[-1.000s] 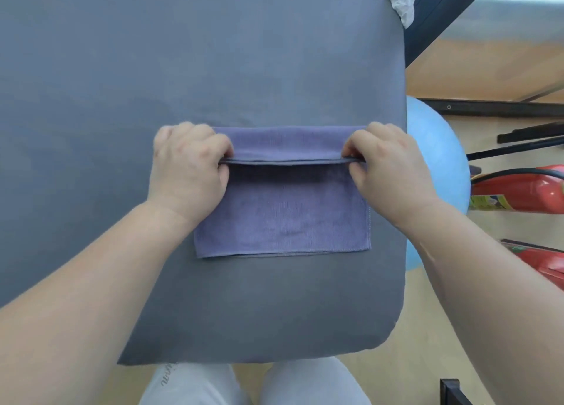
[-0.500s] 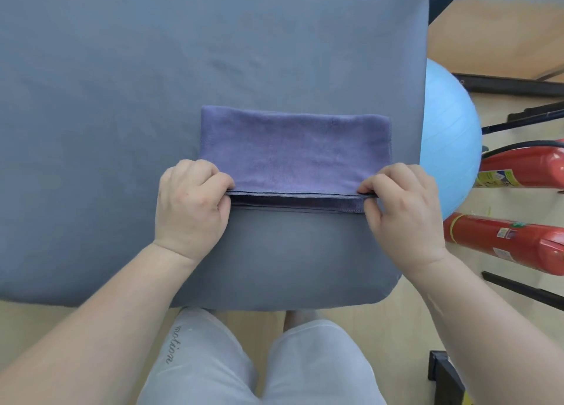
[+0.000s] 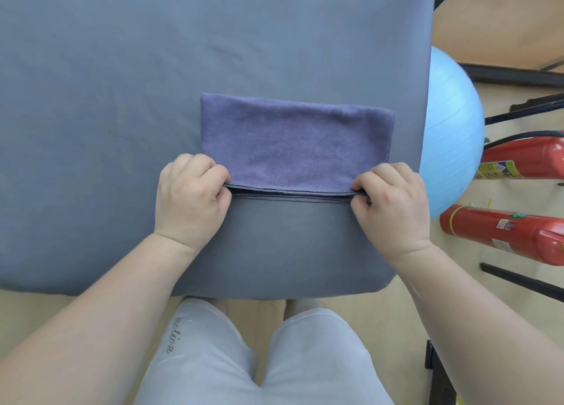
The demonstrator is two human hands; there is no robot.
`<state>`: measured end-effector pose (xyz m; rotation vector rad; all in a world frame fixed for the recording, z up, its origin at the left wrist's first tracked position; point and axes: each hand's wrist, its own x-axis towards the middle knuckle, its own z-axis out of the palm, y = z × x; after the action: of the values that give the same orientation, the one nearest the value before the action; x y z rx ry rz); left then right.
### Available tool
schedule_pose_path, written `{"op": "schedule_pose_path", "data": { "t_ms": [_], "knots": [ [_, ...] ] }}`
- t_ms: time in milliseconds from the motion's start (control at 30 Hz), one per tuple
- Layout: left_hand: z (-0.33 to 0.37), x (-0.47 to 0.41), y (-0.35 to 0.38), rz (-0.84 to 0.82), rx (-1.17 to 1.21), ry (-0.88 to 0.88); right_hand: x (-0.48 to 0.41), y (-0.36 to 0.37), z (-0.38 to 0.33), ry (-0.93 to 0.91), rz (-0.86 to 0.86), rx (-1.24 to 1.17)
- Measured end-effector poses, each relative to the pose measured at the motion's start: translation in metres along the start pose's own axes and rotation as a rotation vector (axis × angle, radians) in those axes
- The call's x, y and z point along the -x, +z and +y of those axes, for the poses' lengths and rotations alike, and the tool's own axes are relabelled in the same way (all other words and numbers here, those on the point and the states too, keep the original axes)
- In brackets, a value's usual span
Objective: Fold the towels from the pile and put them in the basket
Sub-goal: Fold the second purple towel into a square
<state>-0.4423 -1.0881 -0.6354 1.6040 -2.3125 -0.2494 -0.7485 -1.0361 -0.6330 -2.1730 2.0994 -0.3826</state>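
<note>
Towel, purple: lay flat on the grey tabletop, close to its right edge and nearer the front edge than the back. A second earlier, showed a lower half still uncovered toward the front edge, with the top layer held only partway across. Since then, drawn fully down, so that the hemmed edges sat stacked together along the side nearest the front edge. Held there at both ends: left hand clamped on the left near corner, right hand clamped on the right near corner, fingers curled over the layers and pinching them. Looked close to flush along the stack, with thin lower layers peeking out just below the top hem.

Judged as one fold just completed, leaving a narrower, thicker rectangle. Probably needed one crosswise fold more before going to the basket. Saw neither basket nor pile anywhere in view.

Off the right edge, down on the floor: a pale blue ball and red fire extinguishers.
</note>
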Motion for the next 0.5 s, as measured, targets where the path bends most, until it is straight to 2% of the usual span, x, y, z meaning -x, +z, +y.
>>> {"op": "schedule_pose_path", "data": {
  "t_ms": [133,300,400,500],
  "knots": [
    [0.004,-0.002,-0.007,0.027,0.012,0.045,0.002,-0.011,-0.003,0.008,0.063,-0.014],
    [0.000,0.015,0.007,-0.178,-0.066,0.039,0.014,-0.006,0.002,0.035,-0.092,0.071],
    [0.002,0.016,0.007,-0.214,-0.063,0.002,0.015,-0.003,0.002,0.068,-0.176,0.081],
    [0.009,0.011,-0.003,-0.220,-0.024,-0.028,0.009,-0.012,-0.006,0.071,-0.168,0.036]
  ]
}}
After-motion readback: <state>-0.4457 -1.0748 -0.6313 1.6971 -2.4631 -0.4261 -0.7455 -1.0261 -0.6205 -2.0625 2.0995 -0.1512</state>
